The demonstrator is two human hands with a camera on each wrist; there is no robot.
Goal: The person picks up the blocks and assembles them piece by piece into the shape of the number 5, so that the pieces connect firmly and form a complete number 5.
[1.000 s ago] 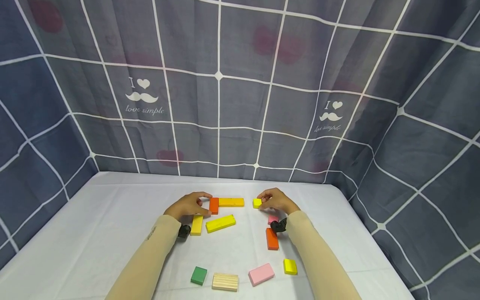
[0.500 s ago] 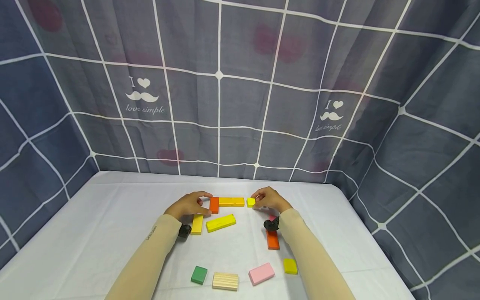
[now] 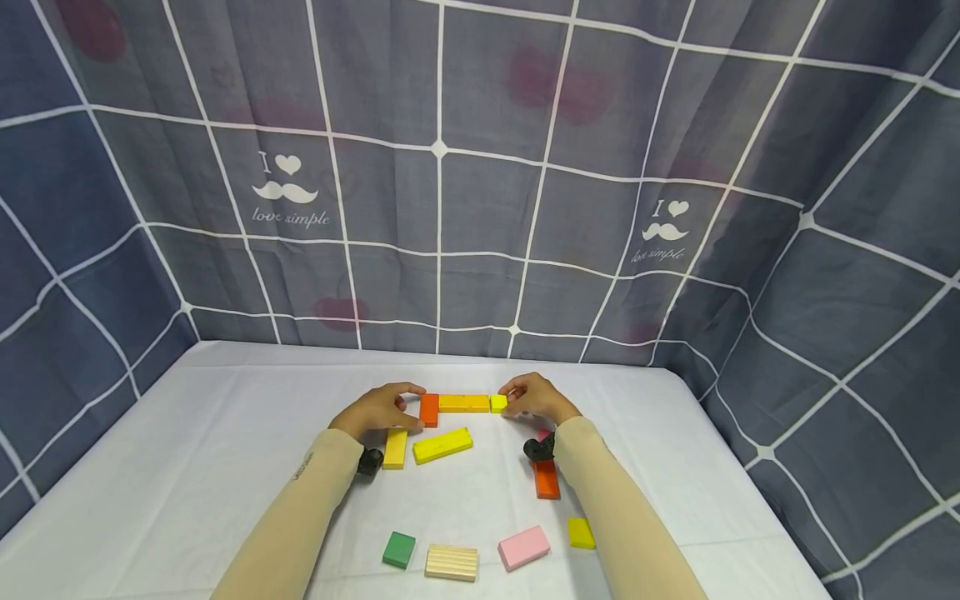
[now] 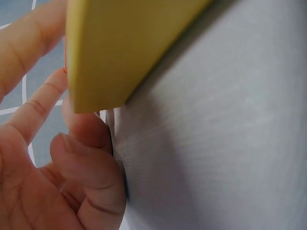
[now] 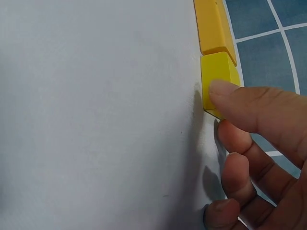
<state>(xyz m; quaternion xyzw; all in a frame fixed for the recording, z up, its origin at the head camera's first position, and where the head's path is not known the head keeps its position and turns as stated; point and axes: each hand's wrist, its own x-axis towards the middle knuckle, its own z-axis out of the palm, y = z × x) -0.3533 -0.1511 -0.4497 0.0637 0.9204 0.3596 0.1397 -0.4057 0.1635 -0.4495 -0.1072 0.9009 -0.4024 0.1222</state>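
At the back of the table my left hand (image 3: 373, 409) spans a red-orange block (image 3: 430, 411), with its index finger at the far end and thumb at the near end. An orange-yellow block (image 3: 463, 404) extends rightward from it. My right hand (image 3: 538, 397) pinches a small bright yellow block (image 3: 498, 404) at the right end of this row. In the right wrist view the yellow block (image 5: 214, 72) sits end to end with the orange-yellow one (image 5: 214, 26). A yellow block (image 4: 115, 48) fills the top of the left wrist view, hiding part of the left hand's fingers.
A long yellow block (image 3: 442, 446) lies slanted in front of the row. Under the right wrist are a red-orange block (image 3: 547, 481) and a partly hidden pink one. Nearer are green (image 3: 399, 550), ridged wooden (image 3: 451, 563), pink (image 3: 523, 548) and yellow (image 3: 581, 533) blocks. A curtain hangs behind.
My right hand has moved left with the small yellow block, bringing it from a gap away up against the end of the orange-yellow block. The left hand has stayed put.
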